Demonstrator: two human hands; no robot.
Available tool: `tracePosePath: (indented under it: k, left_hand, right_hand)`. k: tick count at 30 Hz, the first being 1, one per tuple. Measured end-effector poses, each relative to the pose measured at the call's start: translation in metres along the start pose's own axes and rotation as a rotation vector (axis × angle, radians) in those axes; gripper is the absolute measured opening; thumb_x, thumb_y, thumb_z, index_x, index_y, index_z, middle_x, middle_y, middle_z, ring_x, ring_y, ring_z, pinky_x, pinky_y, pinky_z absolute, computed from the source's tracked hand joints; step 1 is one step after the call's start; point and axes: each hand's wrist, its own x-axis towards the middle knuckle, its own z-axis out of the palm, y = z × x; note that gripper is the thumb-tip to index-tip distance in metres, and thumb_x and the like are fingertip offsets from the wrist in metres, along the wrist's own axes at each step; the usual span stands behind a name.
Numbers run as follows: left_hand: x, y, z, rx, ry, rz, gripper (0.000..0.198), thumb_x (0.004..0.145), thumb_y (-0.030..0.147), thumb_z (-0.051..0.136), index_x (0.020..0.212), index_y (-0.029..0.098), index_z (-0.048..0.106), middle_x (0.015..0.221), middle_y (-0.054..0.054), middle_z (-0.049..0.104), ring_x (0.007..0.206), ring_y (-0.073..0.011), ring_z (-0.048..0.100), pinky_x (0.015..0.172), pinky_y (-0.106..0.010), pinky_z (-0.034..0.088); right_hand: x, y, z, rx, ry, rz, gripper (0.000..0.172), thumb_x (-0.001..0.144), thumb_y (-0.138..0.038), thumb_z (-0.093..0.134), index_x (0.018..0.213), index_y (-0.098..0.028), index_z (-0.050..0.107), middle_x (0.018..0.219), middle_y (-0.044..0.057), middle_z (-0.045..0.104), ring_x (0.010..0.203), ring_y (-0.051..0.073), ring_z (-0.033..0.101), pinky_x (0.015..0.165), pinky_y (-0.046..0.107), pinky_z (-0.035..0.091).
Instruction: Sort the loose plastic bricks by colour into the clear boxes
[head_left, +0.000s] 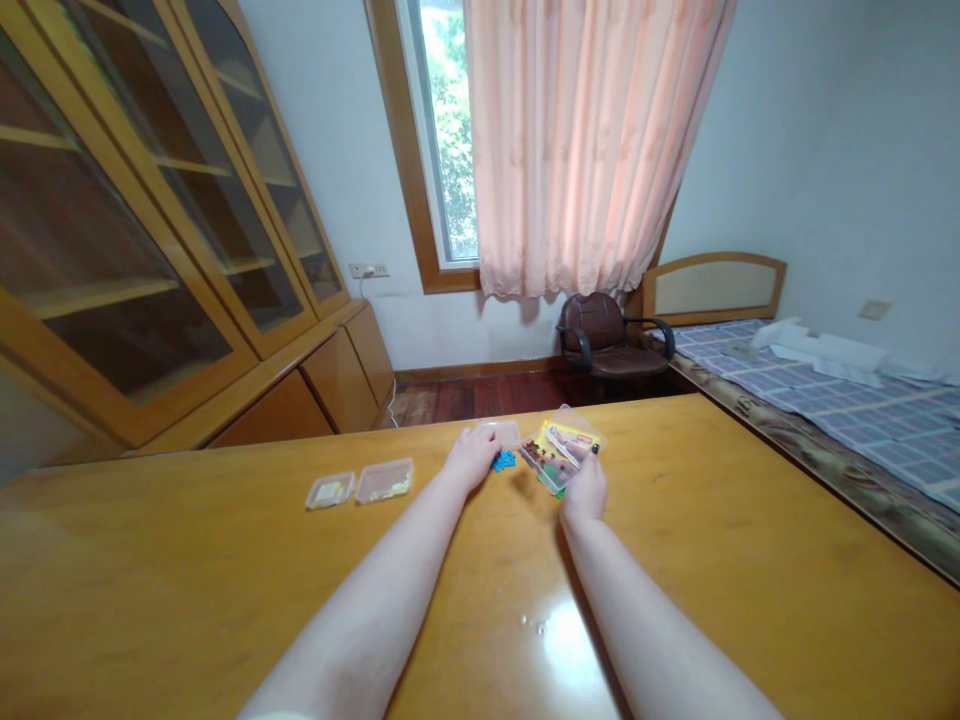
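My right hand [586, 487] is closed on a clear plastic box [553, 468], tilted above the table, with small brown and green pieces in it. A yellow printed card [564, 437] shows at the box's far side, next to its clear lid. My left hand [473, 455] rests beside a small heap of blue pieces [504, 460], its fingers curled down at the heap's left edge. Whether those fingers pinch a piece is too small to tell. Just behind the heap lies another clear tray [505, 433].
On the left of the wooden table [225, 580] sit a small clear box [330, 491] and a larger one [385, 481] with pale pieces. Beyond the far edge are a brown chair [602, 335], a bed [817, 400] at the right and a glass-door cabinet [172, 200] at the left.
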Motion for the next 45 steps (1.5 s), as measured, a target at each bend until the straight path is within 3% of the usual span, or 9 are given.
tracePosePath:
  k: [13, 19, 23, 28, 35, 37, 39, 41, 45]
  left_hand:
    - [-0.006, 0.002, 0.002, -0.002, 0.055, -0.009, 0.021, 0.089, 0.023, 0.046, 0.088, 0.02, 0.067, 0.102, -0.007, 0.059, 0.097, -0.0213, 0.052, 0.082, -0.034, 0.036]
    - [-0.022, -0.009, -0.032, -0.055, 0.311, -0.055, 0.017, 0.087, 0.023, 0.052, 0.091, 0.023, 0.068, 0.098, -0.006, 0.06, 0.093, -0.0194, 0.055, 0.08, -0.032, 0.038]
    - [-0.035, 0.0, -0.056, -0.126, 0.471, -0.08, 0.019, 0.089, 0.028, 0.051, 0.093, 0.025, 0.069, 0.095, -0.004, 0.059, 0.088, -0.0165, 0.056, 0.078, -0.03, 0.041]
    - [-0.056, 0.01, -0.056, -0.161, 0.331, -0.057, 0.018, 0.087, 0.027, 0.053, 0.097, 0.025, 0.069, 0.094, -0.004, 0.062, 0.091, -0.0181, 0.057, 0.081, -0.031, 0.042]
    - [-0.117, -0.016, -0.034, -0.21, 0.134, -0.311, 0.027, 0.087, 0.026, 0.048, 0.109, 0.019, 0.063, 0.108, -0.008, 0.063, 0.103, -0.0218, 0.058, 0.092, -0.035, 0.043]
    - [-0.138, -0.018, -0.021, -0.21, 0.03, -0.352, 0.039, 0.085, 0.026, 0.05, 0.123, 0.015, 0.054, 0.127, -0.012, 0.055, 0.119, -0.0242, 0.05, 0.101, -0.036, 0.038]
    - [-0.153, -0.015, -0.006, -0.228, -0.079, -0.36, 0.06, 0.084, 0.032, 0.051, 0.138, 0.013, 0.037, 0.147, -0.015, 0.034, 0.135, -0.0257, 0.033, 0.109, -0.038, 0.029]
    - [-0.16, -0.008, 0.007, -0.24, -0.166, -0.349, 0.071, 0.084, 0.04, 0.048, 0.144, 0.01, 0.025, 0.152, -0.015, 0.021, 0.14, -0.0258, 0.022, 0.114, -0.042, 0.021]
    - [-0.149, -0.002, 0.016, -0.273, -0.191, -0.326, 0.069, 0.087, 0.044, 0.039, 0.145, 0.009, 0.025, 0.152, -0.014, 0.02, 0.141, -0.026, 0.016, 0.116, -0.047, 0.01]
  right_hand:
    - [0.005, 0.006, -0.002, -0.061, 0.032, 0.001, 0.039, 0.077, -0.048, 0.045, 0.086, -0.016, 0.066, 0.099, 0.009, 0.07, 0.063, 0.016, 0.067, 0.045, 0.023, 0.044]
    - [-0.001, 0.018, 0.0, -0.105, -0.091, -0.038, 0.042, 0.075, -0.054, 0.051, 0.083, -0.015, 0.065, 0.091, 0.009, 0.071, 0.057, 0.015, 0.063, 0.047, 0.024, 0.044]
    - [-0.012, 0.028, 0.003, -0.124, -0.222, -0.009, 0.044, 0.071, -0.057, 0.057, 0.08, -0.015, 0.065, 0.083, 0.008, 0.071, 0.058, 0.016, 0.062, 0.052, 0.027, 0.048]
    - [-0.019, 0.036, 0.005, -0.123, -0.308, -0.006, 0.043, 0.07, -0.058, 0.059, 0.077, -0.016, 0.065, 0.083, 0.007, 0.071, 0.066, 0.019, 0.064, 0.06, 0.032, 0.052]
    - [-0.019, 0.04, 0.005, -0.158, -0.325, 0.008, 0.043, 0.069, -0.058, 0.059, 0.076, -0.016, 0.066, 0.079, 0.006, 0.07, 0.063, 0.018, 0.062, 0.06, 0.031, 0.053]
    - [-0.02, 0.041, 0.005, -0.179, -0.328, -0.005, 0.041, 0.069, -0.057, 0.059, 0.074, -0.017, 0.065, 0.078, 0.007, 0.07, 0.062, 0.018, 0.061, 0.059, 0.031, 0.052]
    - [-0.022, 0.042, 0.005, -0.206, -0.346, -0.014, 0.04, 0.07, -0.056, 0.058, 0.072, -0.017, 0.065, 0.077, 0.007, 0.07, 0.063, 0.018, 0.061, 0.059, 0.031, 0.052]
    - [-0.024, 0.043, 0.006, -0.229, -0.382, -0.004, 0.038, 0.07, -0.055, 0.056, 0.071, -0.018, 0.065, 0.076, 0.006, 0.069, 0.064, 0.018, 0.061, 0.058, 0.031, 0.051]
    - [-0.027, 0.044, 0.006, -0.287, -0.44, 0.014, 0.037, 0.069, -0.053, 0.055, 0.071, -0.018, 0.065, 0.076, 0.006, 0.068, 0.069, 0.02, 0.061, 0.057, 0.03, 0.05]
